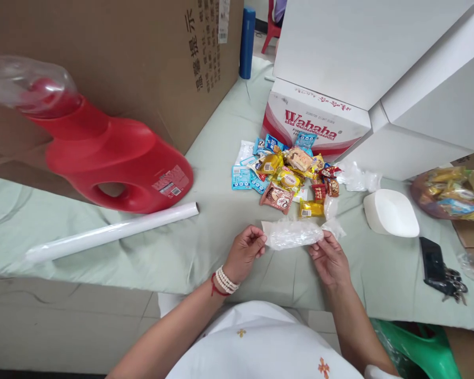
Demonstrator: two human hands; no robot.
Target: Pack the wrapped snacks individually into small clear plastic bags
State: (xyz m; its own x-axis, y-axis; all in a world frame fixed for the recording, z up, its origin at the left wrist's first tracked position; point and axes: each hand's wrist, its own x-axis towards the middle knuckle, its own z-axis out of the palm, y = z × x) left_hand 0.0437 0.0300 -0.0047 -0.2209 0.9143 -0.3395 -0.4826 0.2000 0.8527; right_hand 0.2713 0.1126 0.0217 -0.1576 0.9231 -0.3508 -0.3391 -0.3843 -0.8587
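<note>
A crumpled clear plastic bag point(292, 233) is stretched between my two hands just above the pale green table cover point(174, 247). My left hand point(245, 252) pinches its left end; a bead bracelet and a red string sit on that wrist. My right hand point(329, 258) grips its right end with closed fingers. Just beyond the bag lies a heap of small wrapped snacks point(290, 176) in blue, yellow, brown and red wrappers.
A red detergent jug point(114, 158) lies on its side at the left beside a white paper roll point(110, 231). A large brown carton point(142, 63) and white boxes point(359, 52) stand behind. At the right are a white dish point(391, 213), a phone with keys point(438, 268) and a snack bag point(450, 192).
</note>
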